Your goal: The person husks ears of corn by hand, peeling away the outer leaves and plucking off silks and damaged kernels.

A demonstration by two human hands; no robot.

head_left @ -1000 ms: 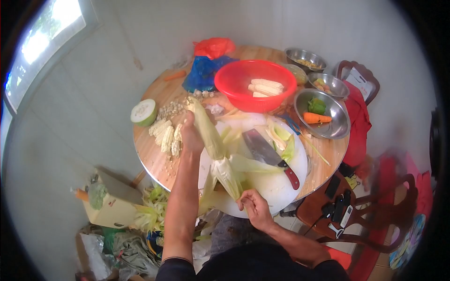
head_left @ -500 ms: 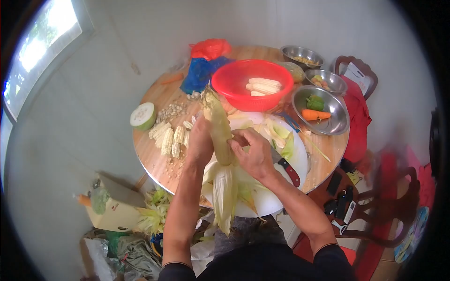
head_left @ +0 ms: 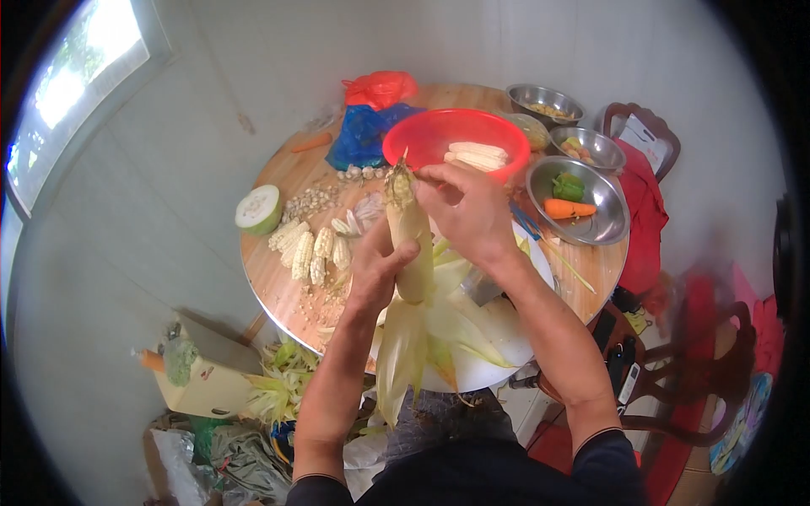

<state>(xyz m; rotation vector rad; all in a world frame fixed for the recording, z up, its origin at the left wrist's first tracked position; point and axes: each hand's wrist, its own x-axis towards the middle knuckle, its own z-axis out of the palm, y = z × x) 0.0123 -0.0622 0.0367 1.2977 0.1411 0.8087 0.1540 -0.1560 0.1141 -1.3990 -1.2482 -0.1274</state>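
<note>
An ear of corn, partly husked, stands upright over the near side of the round table. My left hand is closed around its middle, thumb across the front. My right hand is at the top of the ear, fingers pinched on the husk by the dark, dry tip. Peeled-back husk leaves hang below the ear toward my lap. Beneath lies a white board with more pale husk leaves. A knife blade shows there, its handle hidden by my right forearm.
Husked cobs and garlic lie left, near a cut green gourd. A red basin with cobs stands behind. Steel bowls are at the right, one holding a carrot and a green pepper. A chair stands right.
The ear has shifted a little right and lower. My right hand has moved from its side up to its tip, and more husk hangs down on the right. The knife handle is now covered.
</note>
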